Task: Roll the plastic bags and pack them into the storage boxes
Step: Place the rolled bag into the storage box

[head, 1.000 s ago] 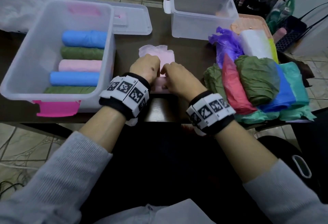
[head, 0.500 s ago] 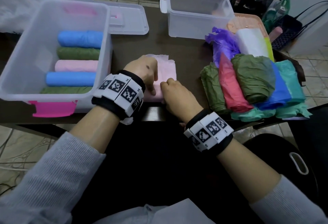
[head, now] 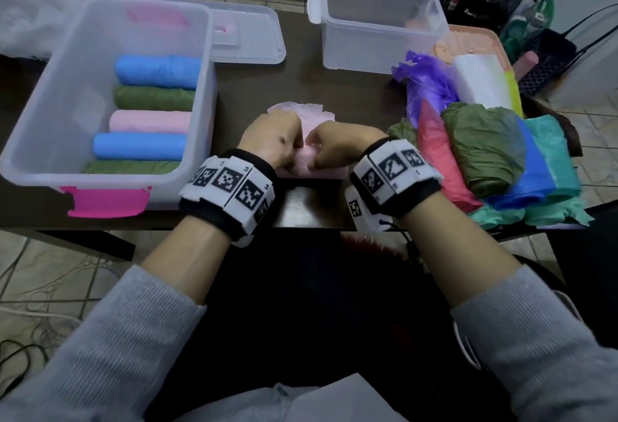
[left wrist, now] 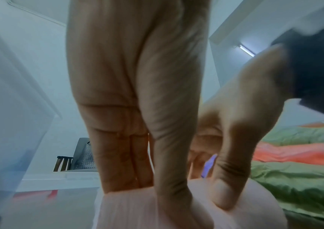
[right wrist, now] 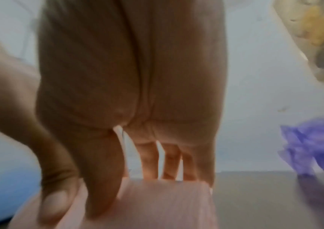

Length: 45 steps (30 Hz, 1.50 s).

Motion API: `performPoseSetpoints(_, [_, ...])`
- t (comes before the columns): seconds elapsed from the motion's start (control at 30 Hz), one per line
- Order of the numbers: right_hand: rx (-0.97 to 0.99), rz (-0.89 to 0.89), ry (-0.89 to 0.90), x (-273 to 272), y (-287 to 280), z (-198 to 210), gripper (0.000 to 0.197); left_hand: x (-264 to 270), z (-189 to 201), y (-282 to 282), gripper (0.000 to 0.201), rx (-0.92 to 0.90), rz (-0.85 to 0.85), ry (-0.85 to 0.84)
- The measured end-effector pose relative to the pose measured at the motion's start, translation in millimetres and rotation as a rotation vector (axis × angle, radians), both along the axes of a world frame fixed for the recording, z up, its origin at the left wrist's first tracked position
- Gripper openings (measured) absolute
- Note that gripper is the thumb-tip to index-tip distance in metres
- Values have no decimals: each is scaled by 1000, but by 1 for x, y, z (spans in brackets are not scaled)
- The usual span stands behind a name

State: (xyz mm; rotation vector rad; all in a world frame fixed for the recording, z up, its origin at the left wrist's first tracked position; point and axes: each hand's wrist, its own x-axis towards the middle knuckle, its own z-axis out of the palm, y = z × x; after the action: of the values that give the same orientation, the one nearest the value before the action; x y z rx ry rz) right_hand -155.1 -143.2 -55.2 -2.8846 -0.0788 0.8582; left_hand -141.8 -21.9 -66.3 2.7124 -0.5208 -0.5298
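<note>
Beside both hands [head: 306,147] gripping a pink bag [head: 314,167], the left box [head: 43,114] holds five rolls [head: 147,122].

Grey ribbed sleeves [head: 110,348] are pushed up the forearms. Each wrist is wrapped in a black band [head: 214,221] faced with white tiles [head: 391,167] printed with black square codes. Dark trousers [head: 301,304] are worn.

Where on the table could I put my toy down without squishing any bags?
Bare dark table shows between the flat lid and the small clear box, beyond the pink bag. The right side is crowded with the pile of bags; the big box fills the left.
</note>
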Motion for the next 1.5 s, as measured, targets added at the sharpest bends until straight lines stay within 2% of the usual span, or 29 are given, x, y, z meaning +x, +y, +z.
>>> performPoseSetpoints(0.1, [76, -17, -179, -18, 5, -7, 48, 6, 4, -1, 32, 14, 30, 47])
performPoseSetpoints(0.23, [-2, 37, -389, -41, 12, -24, 38, 12, 7, 2, 36, 10, -1, 98])
performPoseSetpoints(0.3, [-7, 22, -436, -43, 11, -27, 32, 12, 7, 3, 36, -11, -9, 110])
performPoseSetpoints(0.43, [79, 4, -270, -31, 4, -19, 42, 7, 2, 5, 42, -62, 7, 85])
performPoseSetpoints(0.53, [71, -5, -165, -17, -1, -11, 45, 0, 0, 6, 31, -102, 42, -34])
performPoseSetpoints(0.6, [70, -13, -94, -7, -4, -3, 44, -6, -1, 7, 32, -102, 44, -59])
performPoseSetpoints(0.7, [61, 5, 15, 8, -10, 6, 41, -8, 0, 5, 46, -26, 1, -34])
performPoseSetpoints(0.83, [77, -4, 98, 22, -16, 5, 41, -4, 2, -1, 44, 48, -17, -29])
performPoseSetpoints(0.9, [128, -62, 79, 23, -19, 1, 56, 0, 2, -2, 48, 35, -3, -21])
performPoseSetpoints(0.97, [170, -91, -35, 17, -19, -3, 65, 5, 2, -3, 47, 31, 10, -5])
performPoseSetpoints(1.03, [155, -24, -206, 6, -15, -7, 53, 8, 1, -5, 41, 31, 24, -4])
performPoseSetpoints(1.1, [143, 34, -303, -8, -9, -12, 38, 11, 0, -6, 34, 38, 33, -5])
performPoseSetpoints(1.23, [47, 73, -361, -27, 1, -26, 58, 17, 2, -4, 37, 26, 25, 51])
performPoseSetpoints(1.37, [61, 38, -352, -16, 1, -25, 50, 17, 0, -2, 61, -43, 34, 48])
performPoseSetpoints(1.5, [152, -9, -235, -1, -9, -17, 39, 11, -5, 5, 45, -146, 48, -15])
